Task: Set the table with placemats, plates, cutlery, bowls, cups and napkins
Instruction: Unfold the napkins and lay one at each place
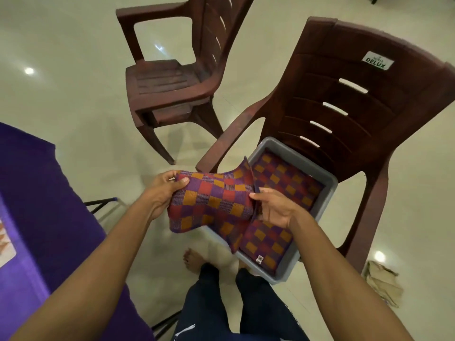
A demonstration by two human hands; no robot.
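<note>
Over the near chair point(344, 114), a grey tub point(327, 190) sits on the seat with its near corner poking out past the seat's front edge. Inside it there's a stack of checked placemats point(288, 183) in red, orange and purple. One placemat point(211, 203) is lifted just left of the tub, sagging in the middle. The left hand point(163, 193) has its grip clamped on the mat's left edge, thumb on top, and the right hand point(275, 210) pinches the right edge, right beside the tub's rim. The table point(32, 193), under a purple cloth, is at the far left of the scene, its edge running diagonally toward the near side. Between table and chair there's open pale tile floor point(73, 57). A second brown chair point(177, 77) stands farther back, well apart from the mat. A crumpled beige cloth point(384, 284) lies on the floor at the right.
</note>
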